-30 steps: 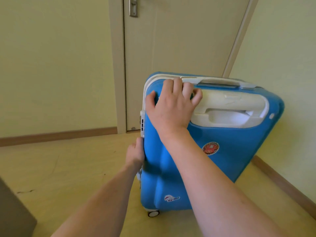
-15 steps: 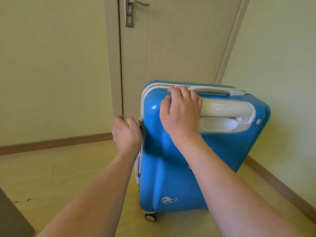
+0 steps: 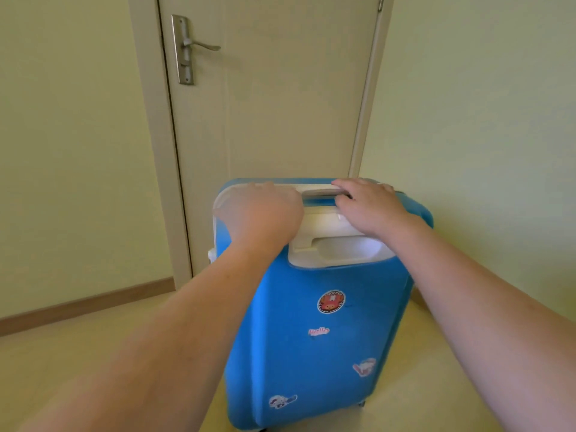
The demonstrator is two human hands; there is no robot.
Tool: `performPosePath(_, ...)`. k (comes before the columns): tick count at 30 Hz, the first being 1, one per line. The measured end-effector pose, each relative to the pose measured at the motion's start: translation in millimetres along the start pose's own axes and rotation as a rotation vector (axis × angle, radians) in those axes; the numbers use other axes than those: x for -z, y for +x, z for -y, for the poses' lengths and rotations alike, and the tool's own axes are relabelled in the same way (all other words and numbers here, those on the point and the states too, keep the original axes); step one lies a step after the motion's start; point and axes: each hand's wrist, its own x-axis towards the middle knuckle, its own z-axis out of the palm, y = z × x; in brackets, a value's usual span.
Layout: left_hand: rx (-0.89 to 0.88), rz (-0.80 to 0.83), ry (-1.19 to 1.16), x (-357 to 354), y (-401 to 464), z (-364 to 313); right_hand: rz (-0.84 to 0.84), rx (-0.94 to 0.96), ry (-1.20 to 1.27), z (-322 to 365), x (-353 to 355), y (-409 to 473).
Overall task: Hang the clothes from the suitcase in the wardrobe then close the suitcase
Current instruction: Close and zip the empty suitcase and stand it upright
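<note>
The blue hard-shell suitcase (image 3: 314,338) stands upright and closed on the floor in front of the door, with several stickers on its face. My left hand (image 3: 265,216) is motion-blurred and lies over the suitcase's top left corner, fingers bent over the white rim. My right hand (image 3: 367,207) is on top at the right, its fingers over the white pull handle (image 3: 318,192) and its thumb under the bar. No clothes and no wardrobe are in view.
A closed cream door (image 3: 268,98) with a metal lever handle (image 3: 199,46) stands right behind the suitcase. Pale walls meet at the right. A wooden skirting board (image 3: 87,302) runs along the left wall above the light floor.
The suitcase has turned so its stickered face is toward me. My left hand rose from the zipper side to the top left corner. My right hand slid right onto the pull handle.
</note>
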Motion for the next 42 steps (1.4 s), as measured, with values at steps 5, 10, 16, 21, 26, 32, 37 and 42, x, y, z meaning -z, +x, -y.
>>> performPosePath(5,-0.072,0.145,0.060,-2.1,37.0,5.6,0.038,-0.037,-0.058,-4.8,-3.6,16.0)
performPosePath(10,-0.179,0.225,0.122,-18.3,74.1,5.2,0.087,-0.139,-0.129,-7.2,-10.5,38.0)
performPosePath(16,-0.285,0.267,0.079,-33.9,107.0,1.1,0.122,-0.250,-0.199,-9.3,-9.0,51.0)
performPosePath(21,-0.364,0.300,0.021,-42.8,125.6,-5.0,0.107,-0.326,-0.201,-12.2,-7.3,51.6)
performPosePath(26,-0.448,0.320,-0.009,-51.1,130.1,-17.3,0.084,-0.408,-0.222,-19.7,-4.7,43.5)
performPosePath(32,-0.547,0.360,-0.028,-64.4,122.1,-52.4,0.075,-0.511,-0.262,-44.2,8.3,21.4)
performPosePath(37,-0.618,0.399,-0.054,-75.7,103.5,-90.1,0.052,-0.596,-0.273,-71.5,25.8,-8.0)
performPosePath(42,-0.698,0.420,-0.081,-85.6,82.1,-129.9,0.057,-0.680,-0.277,-96.2,44.7,-37.9)
